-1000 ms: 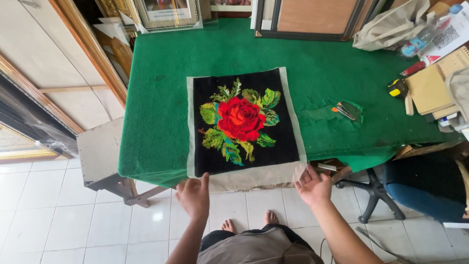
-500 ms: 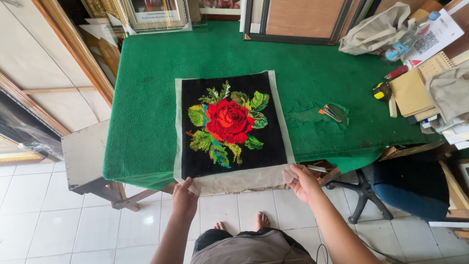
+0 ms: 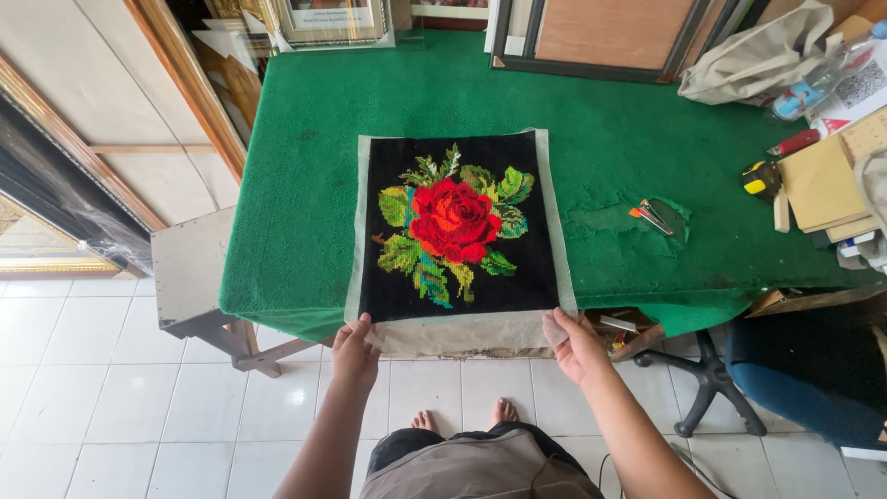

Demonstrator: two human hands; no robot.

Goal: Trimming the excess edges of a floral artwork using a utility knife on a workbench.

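My left hand (image 3: 356,351) has its fingers closed in a pinch on the near left corner of the embroidered cloth (image 3: 459,231), thumb on top of the pale border. My right hand (image 3: 575,344) does the same at the near right corner, fingers curled under the edge and thumb pressed above it. Both grips are nearly closed, with only the fabric's thickness between thumb and fingers.

The cloth lies flat on the green table (image 3: 296,222), its near edge hanging just over the table's front rim where I hold it. It shows a red rose with green leaves on a black ground (the unstitched margin is beige all round).

Farther right on the table I see small hand tools (image 3: 654,215) lying on a worn patch of the covering, and a yellow tape measure (image 3: 761,180) near a stack of brown boards (image 3: 818,185). A beige cloth bag (image 3: 753,60) sits at the far right corner; I cannot tell what is inside it. A framed panel (image 3: 614,37) leans at the table's back edge.
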